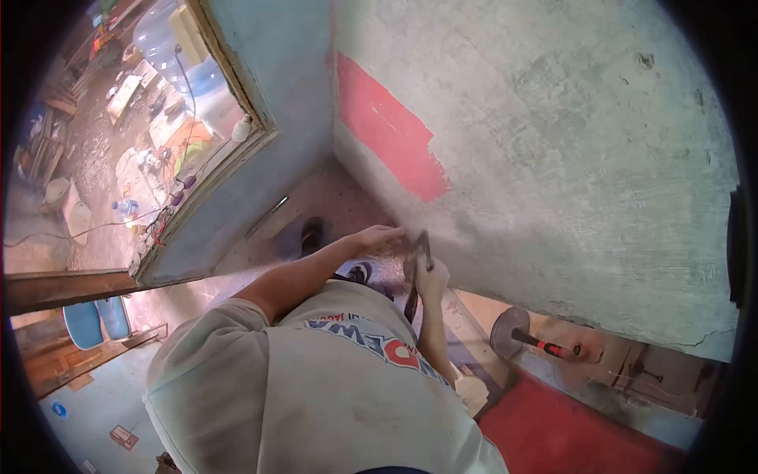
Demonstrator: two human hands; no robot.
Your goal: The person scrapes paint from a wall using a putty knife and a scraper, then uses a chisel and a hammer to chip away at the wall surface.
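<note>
My right hand (433, 280) is closed around a dark, slim tool with a bent upper end (423, 248), held close to the foot of the plastered wall (553, 197). Its exact kind I cannot tell. My left hand (380, 238) reaches in from the left, with fingers stretched toward the tool and fingertips just short of its bent end. Nothing shows in that hand. Above both hands, a pink-red painted patch (387, 130) with a ragged right edge covers part of the pale, mottled wall.
A window opening (257, 130) at left looks onto a cluttered yard (103, 150). Blue-grey wall (304, 79) meets the plastered one at a corner. Lower right are a round grey disc (509, 328), a red-and-black handle (549, 345) and a red surface (560, 430). Blue slippers (96, 322) lie at left.
</note>
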